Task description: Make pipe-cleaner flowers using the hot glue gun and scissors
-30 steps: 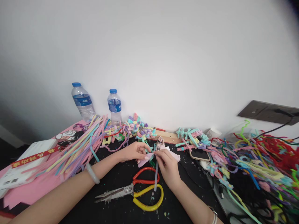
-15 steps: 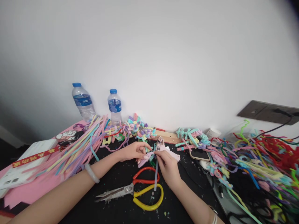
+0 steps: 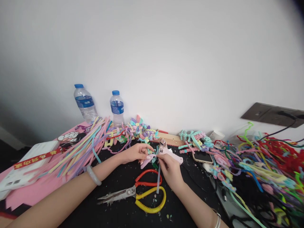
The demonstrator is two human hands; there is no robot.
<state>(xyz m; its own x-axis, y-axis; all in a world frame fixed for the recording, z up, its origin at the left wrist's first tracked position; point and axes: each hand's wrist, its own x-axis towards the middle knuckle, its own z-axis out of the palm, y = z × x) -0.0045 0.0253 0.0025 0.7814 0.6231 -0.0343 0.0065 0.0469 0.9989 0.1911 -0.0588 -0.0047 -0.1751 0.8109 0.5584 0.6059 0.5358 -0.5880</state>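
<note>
My left hand (image 3: 136, 153) is closed in a pinch on a looped lilac pipe cleaner (image 3: 145, 163). From the other side, my right hand (image 3: 171, 169) pinches close to the same piece's end; the exact contact between its fingertips is too small to see. Just behind my right fingers lies a pale pink glue gun (image 3: 176, 157), partly covered by that hand. A translucent glue stick (image 3: 158, 182) points down from there towards the scissors. Below my hands rest scissors (image 3: 128, 192) with one red and one yellow handle, their blades pointing left.
Loose pastel pipe cleaners (image 3: 87, 148) fan out at left over a pink sheet and a white box (image 3: 42, 147). Two water bottles (image 3: 117, 107) stand by the wall. Finished pipe-cleaner flowers (image 3: 140, 128), a phone (image 3: 202, 157) and a tangled colourful pile (image 3: 268, 177) lie around.
Hardly anything differs. My left fingers have shifted slightly on the lilac pipe cleaner, while my right hand keeps almost the same place.
</note>
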